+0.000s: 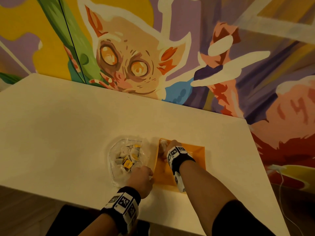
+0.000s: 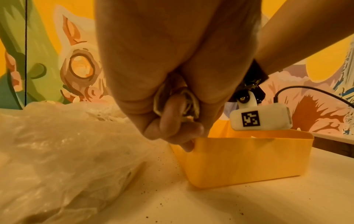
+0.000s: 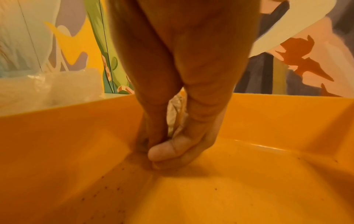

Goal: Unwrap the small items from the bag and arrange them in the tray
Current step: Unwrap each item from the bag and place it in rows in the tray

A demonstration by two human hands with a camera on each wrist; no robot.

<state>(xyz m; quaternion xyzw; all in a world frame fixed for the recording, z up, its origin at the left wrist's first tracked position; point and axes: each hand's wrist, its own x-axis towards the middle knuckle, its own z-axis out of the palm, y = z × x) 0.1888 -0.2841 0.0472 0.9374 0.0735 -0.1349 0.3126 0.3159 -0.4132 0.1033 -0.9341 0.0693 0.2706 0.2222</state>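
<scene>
A clear plastic bag (image 1: 127, 159) is seen lying open on the white tabletop, just left of the tray. It is filled with small white paper-wrapped items (image 1: 125, 153), some marked with yellow tags; they are heaped loosely inside. The film of the bag is crumpled and slumped.

A shallow orange-yellow tray (image 1: 196, 154) with raised walls is set flat on the table, its left wall just beside the bag. Dark specks are scattered over its floor (image 3: 210, 197). One small whitish crumpled item (image 3: 175, 115) is held low inside the tray, near its far left corner. A yellowish crumpled wrapper (image 2: 188, 104) is held above the table, at the tray's near left corner.
</scene>
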